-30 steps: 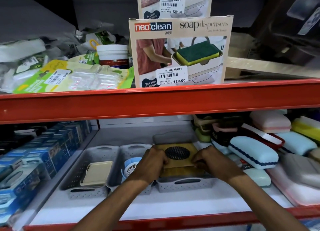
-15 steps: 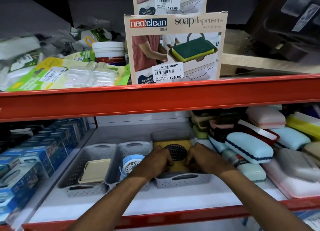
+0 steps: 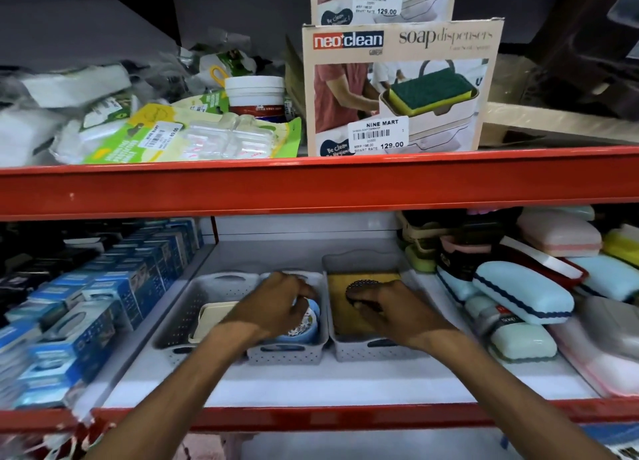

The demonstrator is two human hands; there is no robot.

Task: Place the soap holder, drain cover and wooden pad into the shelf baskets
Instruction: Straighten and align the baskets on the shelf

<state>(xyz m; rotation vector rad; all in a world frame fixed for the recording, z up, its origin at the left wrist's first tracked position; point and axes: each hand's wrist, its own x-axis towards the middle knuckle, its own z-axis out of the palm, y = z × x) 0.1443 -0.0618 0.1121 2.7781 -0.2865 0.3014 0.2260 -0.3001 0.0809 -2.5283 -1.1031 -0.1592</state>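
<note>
Three grey perforated baskets stand side by side on the lower shelf. The left basket (image 3: 178, 321) holds a cream soap holder (image 3: 212, 318). In the middle basket (image 3: 283, 356) a round blue drain cover (image 3: 308, 326) leans, and my left hand (image 3: 276, 307) covers it with fingers curled over its top rim. A wooden pad (image 3: 340, 304) with a black mesh disc lies flat in the right basket (image 3: 359, 354). My right hand (image 3: 394, 312) rests on the pad, fingers spread flat over the disc.
Blue boxed goods (image 3: 103, 304) fill the shelf to the left. Pastel soap cases (image 3: 522, 297) are stacked on the right. A red shelf beam (image 3: 311, 186) runs just above, carrying soap dispenser boxes (image 3: 401, 86) and packets.
The wooden pad went down flat into the right basket. My left hand left the pad and moved left onto the drain cover; my right hand stayed on the pad.
</note>
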